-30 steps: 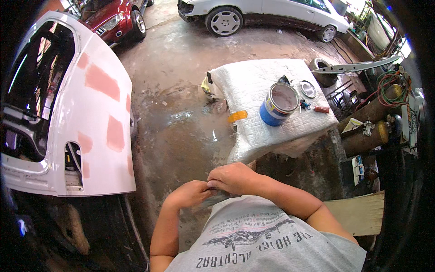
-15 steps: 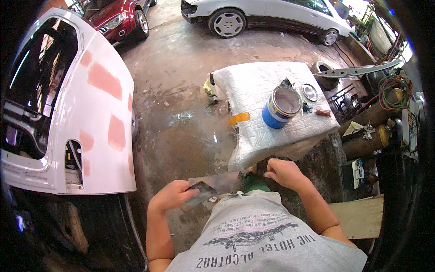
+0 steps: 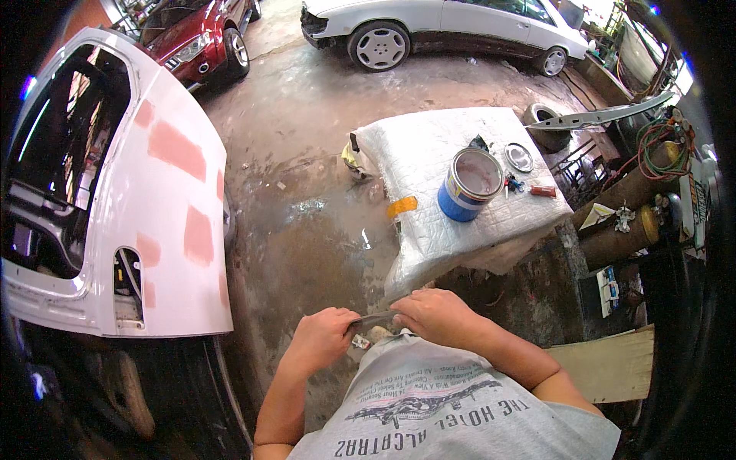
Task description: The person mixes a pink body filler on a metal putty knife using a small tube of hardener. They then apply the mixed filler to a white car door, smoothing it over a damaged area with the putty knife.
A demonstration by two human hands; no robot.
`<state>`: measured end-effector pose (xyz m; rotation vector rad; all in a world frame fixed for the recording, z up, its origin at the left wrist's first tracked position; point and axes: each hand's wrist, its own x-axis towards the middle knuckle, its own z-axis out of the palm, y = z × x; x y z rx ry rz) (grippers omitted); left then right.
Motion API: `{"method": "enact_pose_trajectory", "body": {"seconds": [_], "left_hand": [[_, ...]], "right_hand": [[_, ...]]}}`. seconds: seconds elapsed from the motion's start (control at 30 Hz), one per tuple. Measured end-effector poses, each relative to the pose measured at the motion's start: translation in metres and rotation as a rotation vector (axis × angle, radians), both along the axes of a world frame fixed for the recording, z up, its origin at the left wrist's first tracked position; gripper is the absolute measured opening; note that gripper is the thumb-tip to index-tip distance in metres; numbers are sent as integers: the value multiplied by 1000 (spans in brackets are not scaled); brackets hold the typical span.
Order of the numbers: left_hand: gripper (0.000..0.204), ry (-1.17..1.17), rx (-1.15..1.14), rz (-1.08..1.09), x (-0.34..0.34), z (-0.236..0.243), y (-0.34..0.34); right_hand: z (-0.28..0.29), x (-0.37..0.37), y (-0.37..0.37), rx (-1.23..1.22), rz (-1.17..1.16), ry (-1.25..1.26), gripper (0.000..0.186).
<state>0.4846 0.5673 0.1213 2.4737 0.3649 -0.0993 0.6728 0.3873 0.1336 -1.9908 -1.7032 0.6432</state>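
Note:
My left hand (image 3: 326, 333) is closed on one end of a thin, flat grey sheet (image 3: 372, 317) at waist level, just above my grey shirt. My right hand (image 3: 435, 316) grips the other end, fingertips curled over it; the sheet shows almost edge-on. Ahead, a block draped in white quilted covering (image 3: 406, 146) carries an open blue can (image 3: 461, 201) of pinkish-grey material, a round metal lid (image 3: 518, 157), a small red item (image 3: 543, 191) and an orange flat piece (image 3: 402, 205) at its left edge.
A white car door (image 3: 184, 107) with pink patches stands at left. A red car (image 3: 195, 46) and white car (image 3: 483, 23) are behind. At right are a tire (image 3: 548, 132), a long metal part (image 3: 598, 116), cylinders (image 3: 625, 245) with hoses and a wooden board (image 3: 598, 364).
Half a second ago my right hand was apart from the sheet; it has moved down and left onto it. The sheet now lies more edge-on between both hands.

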Motion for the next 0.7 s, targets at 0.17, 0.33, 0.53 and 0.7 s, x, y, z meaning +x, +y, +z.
{"method": "enact_pose_trajectory", "body": {"seconds": [0.17, 0.33, 0.53, 0.7], "left_hand": [[18, 14, -6, -53, 2, -2, -13], [16, 41, 8, -76, 5, -2, -22], [15, -30, -88, -21, 1, 2, -19], [20, 77, -47, 72, -16, 12, 8]], "right_hand": [[-13, -21, 3, 162, 47, 52, 16], [-8, -32, 13, 212, 97, 41, 12], [-14, -7, -2, 187, 94, 34, 10], [-27, 36, -34, 58, -61, -72, 19]]}}
